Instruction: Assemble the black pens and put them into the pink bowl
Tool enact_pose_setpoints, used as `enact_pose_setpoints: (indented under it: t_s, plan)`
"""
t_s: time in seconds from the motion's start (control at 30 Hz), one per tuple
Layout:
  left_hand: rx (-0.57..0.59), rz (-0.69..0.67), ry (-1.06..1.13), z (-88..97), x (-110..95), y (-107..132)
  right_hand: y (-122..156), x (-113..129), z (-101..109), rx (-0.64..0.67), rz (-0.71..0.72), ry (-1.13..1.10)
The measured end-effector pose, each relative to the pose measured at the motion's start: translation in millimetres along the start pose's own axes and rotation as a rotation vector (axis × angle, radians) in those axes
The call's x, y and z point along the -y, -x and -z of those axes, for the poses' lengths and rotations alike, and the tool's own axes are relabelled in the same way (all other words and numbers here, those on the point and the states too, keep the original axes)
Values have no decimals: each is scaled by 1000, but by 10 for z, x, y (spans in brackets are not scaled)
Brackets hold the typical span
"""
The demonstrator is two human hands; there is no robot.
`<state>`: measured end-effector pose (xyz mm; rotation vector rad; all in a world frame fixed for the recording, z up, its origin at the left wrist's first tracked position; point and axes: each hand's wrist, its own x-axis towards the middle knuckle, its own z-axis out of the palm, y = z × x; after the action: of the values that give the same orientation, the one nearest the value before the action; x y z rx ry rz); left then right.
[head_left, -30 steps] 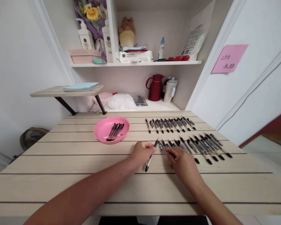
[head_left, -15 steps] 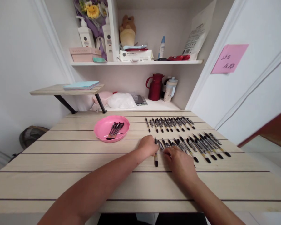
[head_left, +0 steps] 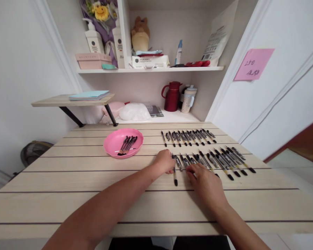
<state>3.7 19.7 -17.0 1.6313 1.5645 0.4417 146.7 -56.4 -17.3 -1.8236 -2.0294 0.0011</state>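
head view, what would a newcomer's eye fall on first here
Probably the pink bowl left of the desk's middle, with several pens lying in it. Then two rows of pens to its right: the left hand is at the near row's leftmost pen, the right hand farther along. Behind the desk, the red jug stands out below the shelf.

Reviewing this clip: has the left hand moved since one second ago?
Yes: judged against the pink bowl, the left hand has shifted right and slightly farther from the camera.
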Motion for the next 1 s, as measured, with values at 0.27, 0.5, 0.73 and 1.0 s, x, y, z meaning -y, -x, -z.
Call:
enact_pose_setpoints:
  t_s: [0.27,0.5,0.73,1.0]
  plan:
    - [17,4,19,-8,-39,-48,131,-105,58,-15,-36,-12]
    - [24,16,26,-1,-59,-60,226,-160,45,-20,-62,-31]
    - [35,20,23,9,-87,-62,276,-143,3,-32,-44,-42]
    - [43,19,21,18,-123,-37,282,-172,-28,-19,-68,-74]
